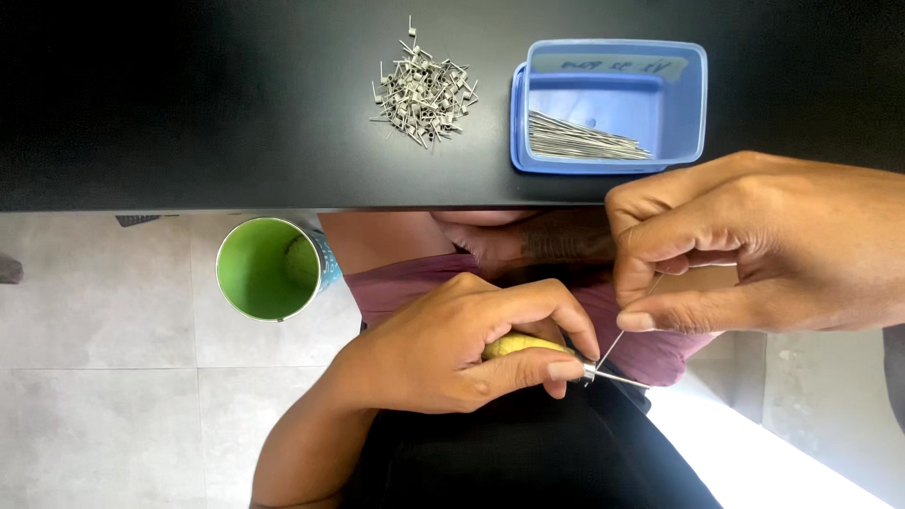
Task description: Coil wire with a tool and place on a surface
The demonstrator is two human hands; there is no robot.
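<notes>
Head view: at lower centre the left hand point(443, 344) grips a yellow-handled tool point(528, 345), fingers clamped round it. The right hand point(754, 245) pinches one thin wire point(622, 330) at its upper end; it looks light, springy, easily bent. On the table point(189, 113), one blue tub point(613, 104) of straight wires, one heap of bent pieces point(424, 94); one green cup point(269, 269) at left.

Single head view, looking steeply down, close above fingers point(566, 369); black table point(189, 113) beyond fingers, tiled floor point(94, 377) below.

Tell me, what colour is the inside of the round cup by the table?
Bright green inside the round cup, seen best in the head view.
</notes>
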